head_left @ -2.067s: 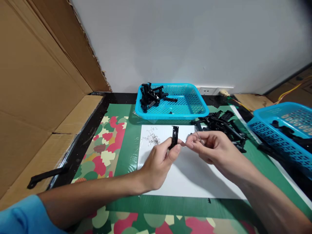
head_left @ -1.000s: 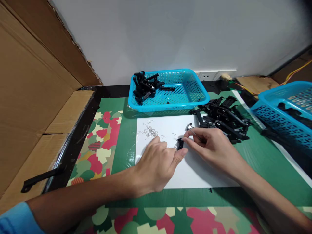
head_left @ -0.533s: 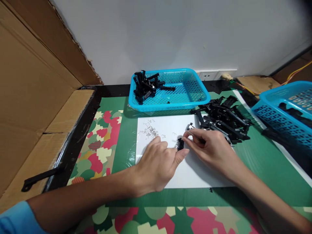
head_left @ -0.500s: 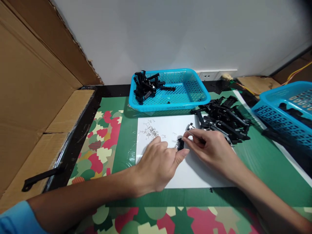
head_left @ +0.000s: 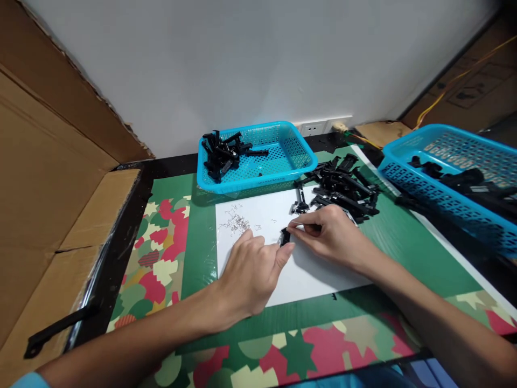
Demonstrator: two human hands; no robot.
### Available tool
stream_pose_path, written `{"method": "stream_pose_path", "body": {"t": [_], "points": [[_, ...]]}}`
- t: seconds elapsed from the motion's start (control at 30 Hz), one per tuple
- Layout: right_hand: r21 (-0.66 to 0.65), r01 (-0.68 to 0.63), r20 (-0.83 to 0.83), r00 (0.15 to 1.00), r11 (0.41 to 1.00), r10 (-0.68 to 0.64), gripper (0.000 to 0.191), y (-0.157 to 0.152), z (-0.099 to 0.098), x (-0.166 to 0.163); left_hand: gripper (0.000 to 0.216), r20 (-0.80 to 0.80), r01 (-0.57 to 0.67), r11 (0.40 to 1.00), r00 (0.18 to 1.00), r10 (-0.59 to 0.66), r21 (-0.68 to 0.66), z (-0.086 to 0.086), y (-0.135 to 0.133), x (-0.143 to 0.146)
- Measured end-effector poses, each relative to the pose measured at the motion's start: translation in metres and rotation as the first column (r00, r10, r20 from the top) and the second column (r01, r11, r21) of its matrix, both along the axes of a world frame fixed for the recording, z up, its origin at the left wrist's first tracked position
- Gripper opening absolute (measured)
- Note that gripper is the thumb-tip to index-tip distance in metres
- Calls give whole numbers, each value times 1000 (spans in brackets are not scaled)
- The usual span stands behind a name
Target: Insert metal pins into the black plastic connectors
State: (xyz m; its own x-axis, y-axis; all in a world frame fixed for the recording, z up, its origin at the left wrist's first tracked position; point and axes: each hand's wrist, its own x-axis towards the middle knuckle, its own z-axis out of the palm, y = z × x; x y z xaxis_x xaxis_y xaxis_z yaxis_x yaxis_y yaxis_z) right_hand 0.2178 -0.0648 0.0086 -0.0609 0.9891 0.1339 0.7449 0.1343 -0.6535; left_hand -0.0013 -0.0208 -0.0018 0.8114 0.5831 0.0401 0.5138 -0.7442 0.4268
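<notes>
Our left hand [head_left: 250, 269] grips a clip [head_left: 285, 237] on the paper [head_left: 319, 275]; our right hand [head_left: 329, 237] pinches its far end.

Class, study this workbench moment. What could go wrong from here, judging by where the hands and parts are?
1. The small black part, pinched between the left hand and right hand on the white sheet, may slip and skid away.
2. The left hand's fingers lie beside the loose wire bits; a nudge might scatter them.
</notes>
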Motion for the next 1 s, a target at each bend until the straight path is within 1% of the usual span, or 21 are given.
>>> {"method": "stream_pose_path", "body": {"t": [0.1,0.2,0.27,0.37,0.47,0.53,0.6,0.67,0.73,0.77,0.83,0.9,0.97,1.0], "points": [[-68,1,-11,1000,998,-2,31,0,5,2,79,-10,1,1000,1000,-1,-6,0,-1,0],[-119,14,-14,1000,993,-16,39,-1,10,4,77,-1,-1,1000,1000,1,-9,0,-1,0],[-120,17,-13,1000,993,-18,42,-1,13,6,76,5,-4,1000,1000,4,-10,0,0,1],[-96,17,-9,1000,995,-18,39,-2,15,8,75,20,4,1000,1000,-4,-17,0,0,1],[-45,35,-28,999,998,-36,37,-2,16,11,75,24,12,1000,1000,-12,-24,-1,0,1],[21,52,-66,997,998,-51,36,-2,16,13,75,19,14,1000,1000,-13,-23,-1,0,1],[114,38,-95,995,993,-27,33,-2,16,13,75,19,16,1000,1000,-15,-21,-1,0,1],[200,-3,-100,995,980,23,29,-2,15,13,76,20,16,1000,1000,-15,-23,0,0,1],[231,-15,-117,992,973,43,26,-1,13,11,76,18,16,999,1000,-16,-28,0,0,2],[217,10,-149,989,976,23,25,-1,11,10,75,16,17,999,1000,-16,-31,0,0,1],[141,96,-269,962,985,-55,28,-1,8,7,75,11,15,999,1000,-15,-32,0,0,1],[31,162,-414,900,986,-135,33,0,6,4,74,4,14,1000,1000,-14,-27,-1,0,1],[-56,175,-514,839,983,-179,38,0,4,1,74,-2,12,1000,1000,-12,-19,-1,0,1],[-81,172,-534,824,982,-189,40,0,3,1,74,-4,11,1000,1000,-11,-15,-1,0,1]]}}
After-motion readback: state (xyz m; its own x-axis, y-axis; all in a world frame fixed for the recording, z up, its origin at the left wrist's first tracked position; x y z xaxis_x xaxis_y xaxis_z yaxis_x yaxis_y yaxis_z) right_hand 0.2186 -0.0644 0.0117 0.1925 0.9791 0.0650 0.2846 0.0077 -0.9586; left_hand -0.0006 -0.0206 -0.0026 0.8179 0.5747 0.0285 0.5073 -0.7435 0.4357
